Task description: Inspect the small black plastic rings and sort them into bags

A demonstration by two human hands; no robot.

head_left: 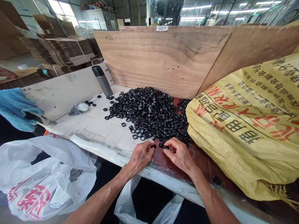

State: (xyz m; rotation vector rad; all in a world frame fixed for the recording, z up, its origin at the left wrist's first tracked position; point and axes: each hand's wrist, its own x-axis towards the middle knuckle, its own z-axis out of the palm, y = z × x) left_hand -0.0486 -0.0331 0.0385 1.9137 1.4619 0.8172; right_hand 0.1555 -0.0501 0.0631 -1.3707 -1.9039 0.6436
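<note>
A large heap of small black plastic rings (149,112) lies on the workbench (98,124) in front of a plywood back board. Both my hands rest at the near edge of the heap. My left hand (140,157) has its fingers curled and pinches a black ring (153,146) at its fingertips. My right hand (178,154) is also closed in a pinch, holding another black ring (166,147). A third loose ring (161,144) sits on the bench between the two hands. The fingertips are a few centimetres apart.
A big yellow woven sack (252,124) with printed characters fills the bench's right side. A grey flask (102,80) stands at the back left beside a small plastic bag (79,109). White plastic bags (42,177) hang below the bench edge. A blue cloth (16,107) lies left.
</note>
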